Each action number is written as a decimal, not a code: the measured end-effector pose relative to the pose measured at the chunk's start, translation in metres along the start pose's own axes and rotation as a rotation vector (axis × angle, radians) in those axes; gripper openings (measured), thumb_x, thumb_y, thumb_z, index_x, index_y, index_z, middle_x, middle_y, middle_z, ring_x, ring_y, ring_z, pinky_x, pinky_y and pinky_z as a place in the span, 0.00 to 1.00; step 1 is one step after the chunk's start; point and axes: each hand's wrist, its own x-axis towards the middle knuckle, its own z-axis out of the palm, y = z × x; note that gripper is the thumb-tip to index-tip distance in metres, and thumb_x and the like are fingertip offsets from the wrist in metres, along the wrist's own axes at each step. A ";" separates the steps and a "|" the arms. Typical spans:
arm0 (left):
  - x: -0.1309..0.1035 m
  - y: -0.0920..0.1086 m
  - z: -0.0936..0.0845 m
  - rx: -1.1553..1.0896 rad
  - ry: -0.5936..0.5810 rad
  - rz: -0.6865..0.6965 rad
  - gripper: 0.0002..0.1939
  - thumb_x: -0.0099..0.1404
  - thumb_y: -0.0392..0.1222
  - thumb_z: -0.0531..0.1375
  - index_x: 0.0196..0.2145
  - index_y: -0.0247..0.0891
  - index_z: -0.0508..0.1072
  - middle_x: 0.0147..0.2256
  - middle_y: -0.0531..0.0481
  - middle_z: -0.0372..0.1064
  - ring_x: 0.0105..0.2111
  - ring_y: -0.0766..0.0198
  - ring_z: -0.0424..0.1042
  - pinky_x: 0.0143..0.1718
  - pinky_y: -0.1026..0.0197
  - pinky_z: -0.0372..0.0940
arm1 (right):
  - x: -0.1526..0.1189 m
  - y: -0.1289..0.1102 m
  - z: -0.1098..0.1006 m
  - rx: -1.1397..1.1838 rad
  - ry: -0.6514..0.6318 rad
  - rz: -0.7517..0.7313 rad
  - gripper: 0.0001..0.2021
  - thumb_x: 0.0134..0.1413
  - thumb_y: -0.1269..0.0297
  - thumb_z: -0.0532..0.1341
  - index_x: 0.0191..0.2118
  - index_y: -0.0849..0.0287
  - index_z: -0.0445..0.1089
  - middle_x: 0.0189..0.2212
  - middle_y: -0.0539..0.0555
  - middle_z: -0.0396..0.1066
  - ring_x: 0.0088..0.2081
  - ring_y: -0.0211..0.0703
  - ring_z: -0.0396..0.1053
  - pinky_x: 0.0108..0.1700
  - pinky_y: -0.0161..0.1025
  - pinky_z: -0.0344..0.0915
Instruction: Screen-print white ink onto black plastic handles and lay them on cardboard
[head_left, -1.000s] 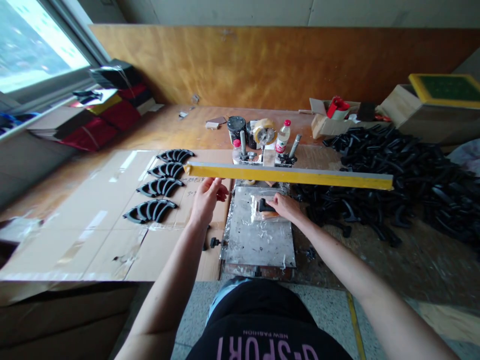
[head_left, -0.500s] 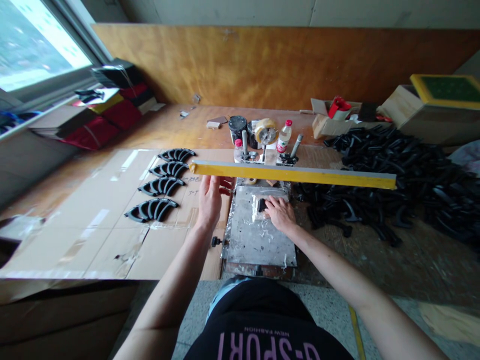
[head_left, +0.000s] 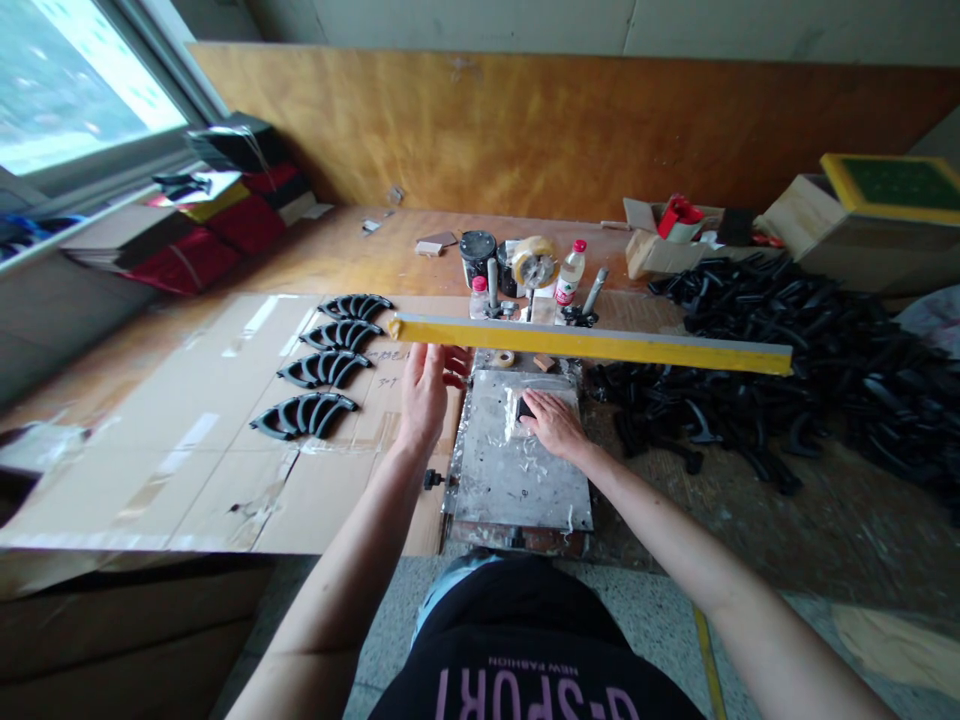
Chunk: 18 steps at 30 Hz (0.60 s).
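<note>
A yellow-edged frame spans across above the metal plate. Just under its left end is my left hand, fingers apart, with nothing visible in the palm. My right hand rests over the plate's upper part, its fingertips on a small black piece that sits on a pale pad. Part of that piece is hidden by the fingers. Curved black parts stand in several fanned groups on the cardboard, left of my left hand.
A large heap of black curved parts covers the right side. Behind the frame stand a red-capped bottle, a dark jar and a tape roll. Open cardboard boxes are at the back right, stacked folders at the back left.
The frame's left end has shifted slightly right and up in the view. My right hand has moved a little left, its fingers further over the black piece.
</note>
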 end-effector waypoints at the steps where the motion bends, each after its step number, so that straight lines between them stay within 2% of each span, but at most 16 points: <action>1: 0.000 0.000 0.000 -0.003 -0.004 0.000 0.19 0.64 0.60 0.54 0.33 0.41 0.67 0.30 0.51 0.70 0.25 0.69 0.69 0.22 0.67 0.63 | 0.001 0.000 -0.001 -0.001 0.021 0.017 0.27 0.64 0.58 0.53 0.66 0.64 0.55 0.64 0.63 0.55 0.65 0.51 0.53 0.64 0.51 0.51; 4: 0.000 0.000 0.001 -0.008 -0.002 -0.007 0.19 0.65 0.60 0.54 0.33 0.41 0.67 0.30 0.50 0.70 0.25 0.69 0.69 0.22 0.67 0.63 | 0.003 -0.006 -0.005 -0.034 0.046 -0.056 0.29 0.65 0.57 0.53 0.66 0.65 0.53 0.66 0.62 0.51 0.68 0.50 0.46 0.66 0.51 0.46; 6: 0.001 0.000 0.001 -0.007 0.003 -0.016 0.19 0.65 0.61 0.54 0.33 0.41 0.67 0.30 0.50 0.71 0.25 0.69 0.69 0.22 0.67 0.63 | 0.002 -0.013 -0.004 -0.053 0.005 -0.176 0.29 0.65 0.55 0.52 0.67 0.61 0.53 0.67 0.58 0.49 0.68 0.48 0.44 0.68 0.51 0.41; 8: 0.001 -0.001 0.001 -0.002 0.008 -0.023 0.19 0.64 0.61 0.54 0.34 0.41 0.67 0.30 0.50 0.71 0.25 0.68 0.69 0.22 0.67 0.63 | 0.001 -0.017 0.000 -0.070 -0.031 -0.214 0.29 0.65 0.52 0.52 0.67 0.59 0.52 0.67 0.57 0.49 0.68 0.48 0.45 0.68 0.52 0.39; 13: 0.001 -0.001 0.001 0.015 0.016 -0.028 0.19 0.64 0.61 0.54 0.34 0.41 0.68 0.30 0.50 0.72 0.24 0.69 0.69 0.21 0.67 0.62 | -0.007 0.001 0.004 -0.117 0.008 0.052 0.32 0.64 0.48 0.51 0.66 0.62 0.54 0.66 0.63 0.52 0.67 0.55 0.48 0.66 0.57 0.41; 16: 0.001 -0.003 0.001 0.003 0.030 -0.032 0.19 0.64 0.61 0.54 0.34 0.41 0.68 0.30 0.50 0.72 0.25 0.68 0.70 0.22 0.67 0.63 | -0.008 0.016 -0.002 -0.118 0.042 0.191 0.30 0.65 0.49 0.49 0.63 0.65 0.60 0.62 0.65 0.60 0.66 0.57 0.51 0.64 0.54 0.48; 18: 0.001 -0.005 0.002 -0.004 0.037 -0.036 0.19 0.65 0.60 0.54 0.35 0.41 0.69 0.30 0.49 0.72 0.25 0.68 0.71 0.22 0.66 0.64 | -0.003 0.016 -0.006 -0.105 0.072 0.222 0.28 0.66 0.51 0.47 0.62 0.67 0.62 0.60 0.65 0.63 0.65 0.56 0.52 0.63 0.51 0.50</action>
